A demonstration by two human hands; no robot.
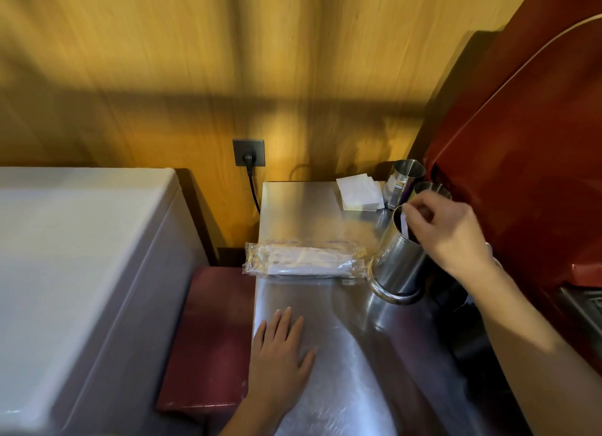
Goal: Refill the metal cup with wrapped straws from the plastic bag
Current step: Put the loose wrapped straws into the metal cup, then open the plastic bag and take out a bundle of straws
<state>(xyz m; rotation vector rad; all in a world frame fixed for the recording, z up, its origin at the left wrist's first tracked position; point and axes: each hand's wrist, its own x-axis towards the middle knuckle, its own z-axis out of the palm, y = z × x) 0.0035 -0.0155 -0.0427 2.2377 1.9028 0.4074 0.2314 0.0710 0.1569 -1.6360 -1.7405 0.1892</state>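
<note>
A clear plastic bag point(304, 260) of paper-wrapped straws lies flat across the steel counter point(329, 338). Just right of it stands a tall metal cup point(395, 266), tilted a little in this wide view. My right hand point(446, 230) hovers over the cup's mouth, fingertips pinched on a wrapped straw point(405, 224) that points down into the cup. My left hand point(281, 357) rests flat on the counter near the front edge, fingers spread, holding nothing.
Two more metal cups point(405, 181) stand behind the first, beside a stack of white napkins point(360, 192). A red machine point(521, 162) walls the right side. A white appliance point(75, 272) and a dark red ledge point(211, 334) lie left. A plugged socket point(248, 152) sits on the wooden wall.
</note>
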